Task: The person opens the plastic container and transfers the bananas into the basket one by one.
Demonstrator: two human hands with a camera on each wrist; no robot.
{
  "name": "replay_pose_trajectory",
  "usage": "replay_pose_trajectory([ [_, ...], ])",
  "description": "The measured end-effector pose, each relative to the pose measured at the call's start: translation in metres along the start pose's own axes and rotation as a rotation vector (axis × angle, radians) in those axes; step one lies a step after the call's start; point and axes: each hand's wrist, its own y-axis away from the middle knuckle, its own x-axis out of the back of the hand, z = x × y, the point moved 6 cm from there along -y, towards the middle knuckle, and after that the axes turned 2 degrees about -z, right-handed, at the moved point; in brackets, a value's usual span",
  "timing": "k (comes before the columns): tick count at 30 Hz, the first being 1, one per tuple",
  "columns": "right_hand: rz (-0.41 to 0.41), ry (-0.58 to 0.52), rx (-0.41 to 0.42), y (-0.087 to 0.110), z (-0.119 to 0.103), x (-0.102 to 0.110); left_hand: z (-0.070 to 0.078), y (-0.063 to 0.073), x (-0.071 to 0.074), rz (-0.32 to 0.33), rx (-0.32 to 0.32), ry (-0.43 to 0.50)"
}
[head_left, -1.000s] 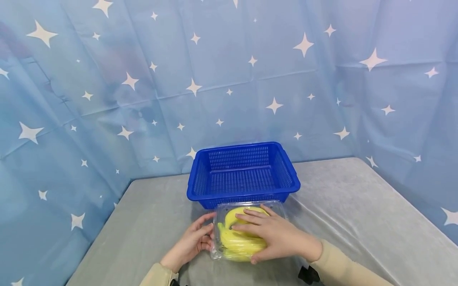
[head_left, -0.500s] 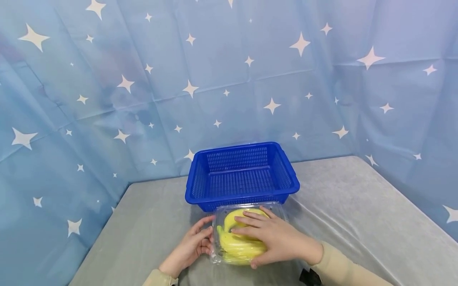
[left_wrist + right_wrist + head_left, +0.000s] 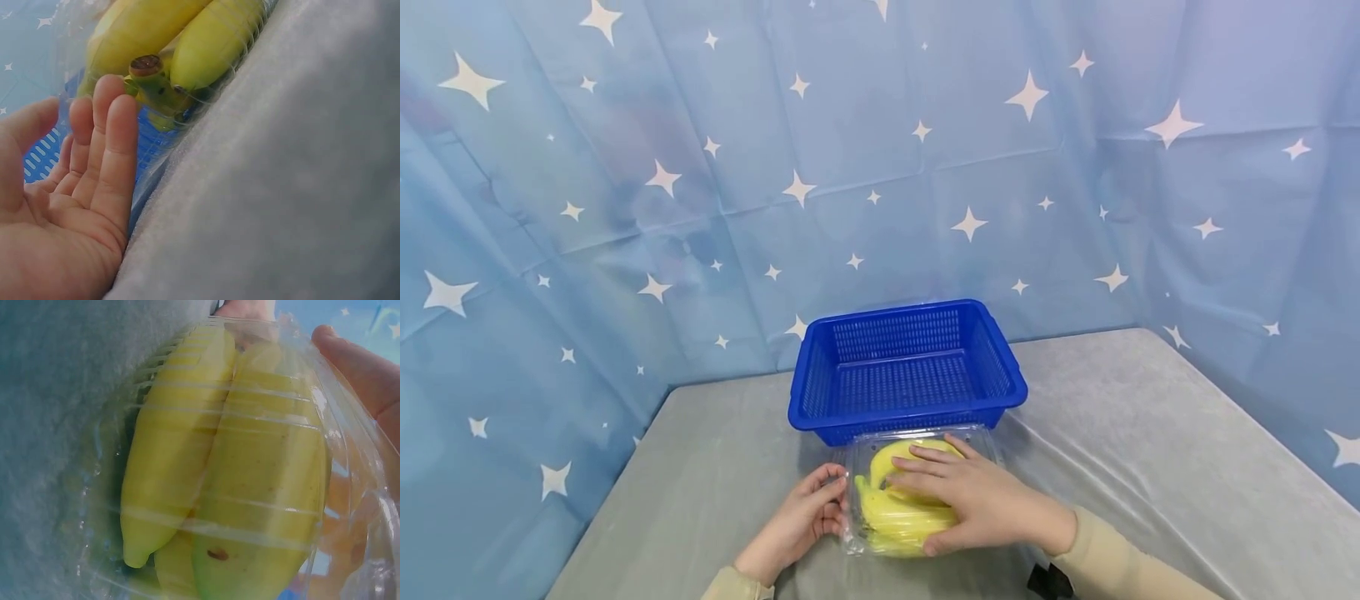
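A clear plastic clamshell box [image 3: 865,442] stands on the grey cloth in front of the blue basket. Yellow bananas [image 3: 898,521] fill it, and in the left wrist view a cut brown banana stem [image 3: 147,65] faces the left hand. My right hand [image 3: 981,500] lies across the lid with its fingers spread, and its thumb hangs down the near side. At the box's left end is my left hand [image 3: 808,512], fingers upright and slightly bent, tips right at the plastic. Ridged clear plastic covers the bananas [image 3: 262,456] in the right wrist view, with the right thumb along the top.
A blue mesh basket [image 3: 904,410] with nothing in it stands right behind the box. Grey cloth [image 3: 1150,433] covers the table and lies wrinkled to the right. A blue star-patterned curtain [image 3: 880,167] closes off the back and sides.
The left forefinger and thumb have drawn slightly lower along the box's left end. The right hand keeps its place on the lid, and the head view has shifted a little.
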Motion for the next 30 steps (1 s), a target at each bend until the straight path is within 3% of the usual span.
replay_pose_trajectory([
  [8, 0.017, 0.067, 0.009, -0.0010, -0.0008, 0.0020, 0.0052, -0.0020, -0.0004, 0.002, -0.015, -0.003],
  [30, 0.009, 0.100, 0.044, -0.0009, -0.0019, -0.0009, 0.0004, -0.0021, -0.0003, -0.024, -0.015, -0.004],
])
